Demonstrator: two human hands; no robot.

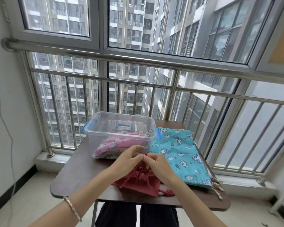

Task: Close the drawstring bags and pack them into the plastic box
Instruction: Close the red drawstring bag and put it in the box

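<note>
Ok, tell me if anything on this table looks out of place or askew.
Only the blue bag: it lies along the table's right edge, with its cords right at the rim near the front corner. Nothing looks spilled or damaged.

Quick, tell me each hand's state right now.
Left hand: pinching the drawstring of the red bag.
Right hand: pinching the same drawstring.
</note>
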